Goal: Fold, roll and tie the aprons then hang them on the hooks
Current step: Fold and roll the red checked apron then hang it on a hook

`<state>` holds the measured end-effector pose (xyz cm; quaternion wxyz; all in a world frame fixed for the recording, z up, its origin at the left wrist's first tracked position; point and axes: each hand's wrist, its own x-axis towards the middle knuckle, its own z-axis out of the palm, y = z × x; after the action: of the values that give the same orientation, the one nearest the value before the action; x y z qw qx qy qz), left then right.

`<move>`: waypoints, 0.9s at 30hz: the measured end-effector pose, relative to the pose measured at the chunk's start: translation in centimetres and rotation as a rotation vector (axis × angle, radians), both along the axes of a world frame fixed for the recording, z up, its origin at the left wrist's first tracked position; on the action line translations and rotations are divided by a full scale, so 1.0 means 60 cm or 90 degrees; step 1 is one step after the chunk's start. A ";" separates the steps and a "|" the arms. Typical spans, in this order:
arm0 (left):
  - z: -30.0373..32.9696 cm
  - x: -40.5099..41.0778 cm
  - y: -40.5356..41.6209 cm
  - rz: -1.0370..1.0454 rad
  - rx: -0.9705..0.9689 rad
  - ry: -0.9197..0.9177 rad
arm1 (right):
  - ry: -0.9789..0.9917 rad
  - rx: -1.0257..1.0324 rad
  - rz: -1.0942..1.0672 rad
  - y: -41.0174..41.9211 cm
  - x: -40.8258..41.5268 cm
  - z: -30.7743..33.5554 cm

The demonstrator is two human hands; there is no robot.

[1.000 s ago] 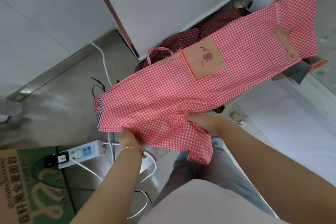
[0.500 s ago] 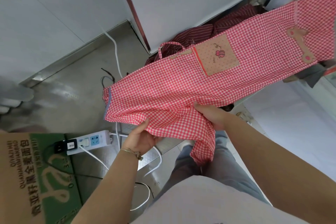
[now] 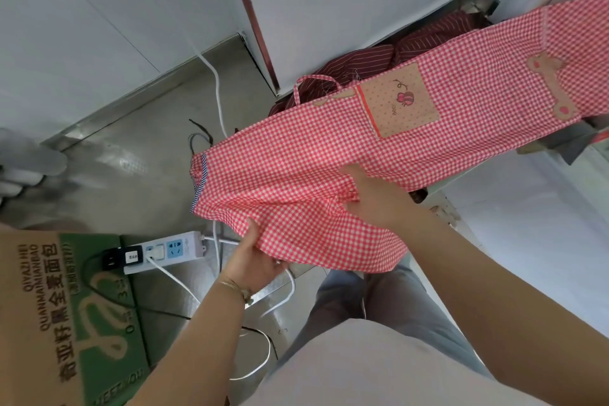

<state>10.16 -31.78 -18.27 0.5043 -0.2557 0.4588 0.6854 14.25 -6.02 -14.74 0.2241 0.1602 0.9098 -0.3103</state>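
A red-and-white checked apron (image 3: 329, 155) with a tan bee pocket (image 3: 400, 102) stretches from the upper right down toward me, held in the air. My left hand (image 3: 255, 260) grips its lower hem from beneath, thumb on top of the cloth. My right hand (image 3: 369, 194) holds bunched fabric near the apron's near edge. A dark red striped apron (image 3: 369, 66) lies crumpled behind it against the wall. No hooks are in view.
A steel counter (image 3: 131, 155) lies below with a white power strip (image 3: 164, 250), plugs and trailing white cables (image 3: 217, 89). A green and brown cardboard box (image 3: 66, 306) sits at the lower left. White wall panels rise behind.
My left hand slipped from gripping the hem on top to under the lower hem and closed on it. My right hand shifted up along the fabric. The apron's hanging end lifted.
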 end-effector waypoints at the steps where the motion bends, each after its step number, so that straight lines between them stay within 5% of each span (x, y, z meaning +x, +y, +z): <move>1: 0.004 0.012 0.006 -0.105 0.021 -0.002 | 0.009 -0.018 0.047 -0.008 0.000 0.002; 7: 0.028 0.053 0.071 -0.384 -0.005 0.064 | -0.194 -0.095 0.165 -0.006 -0.017 -0.026; 11: 0.044 0.012 0.097 -0.225 -0.048 0.062 | -0.205 -0.224 0.094 0.027 -0.009 -0.048; 17: 0.097 -0.051 0.162 -0.015 0.011 -0.001 | -0.142 -0.660 -0.460 0.046 0.043 -0.047; 20: 0.103 -0.080 0.209 0.049 -0.062 0.027 | -0.140 -0.812 -0.493 0.052 0.066 -0.046; 23: 0.104 -0.104 0.249 -0.023 -0.045 0.010 | -0.116 -0.883 -0.427 0.055 0.073 -0.037; 27: 0.104 -0.135 0.281 -0.123 -0.156 0.026 | -0.052 -0.800 -0.476 0.063 0.042 -0.007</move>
<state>2.04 -14.93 -12.03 0.5234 -0.2564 0.5715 0.5777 16.78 -2.25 -15.14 0.1863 0.3126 0.4354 -0.8234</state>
